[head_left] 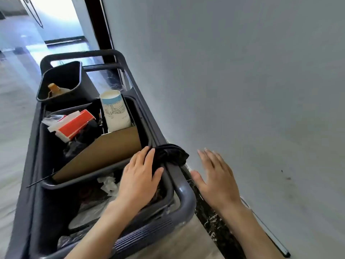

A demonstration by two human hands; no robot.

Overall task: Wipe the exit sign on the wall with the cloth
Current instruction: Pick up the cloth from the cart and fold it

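A dark cloth (170, 153) lies bunched over the right rail of a grey cleaning cart (183, 200). My left hand (140, 176) rests on the cloth's left part, fingers and thumb laid on it; whether it grips the cloth I cannot tell. My right hand (214, 176) hovers flat with fingers spread, to the right of the cart, between the rail and the pale wall (242, 81). It holds nothing. No exit sign is in view.
The cart holds a bin with a paper cup (115, 109), a red and white box (74, 125), a cardboard sheet (104, 156), and a far bin (63, 81) with a bottle. A dark marble skirting (209, 214) runs along the wall. A doorway opens at the back left.
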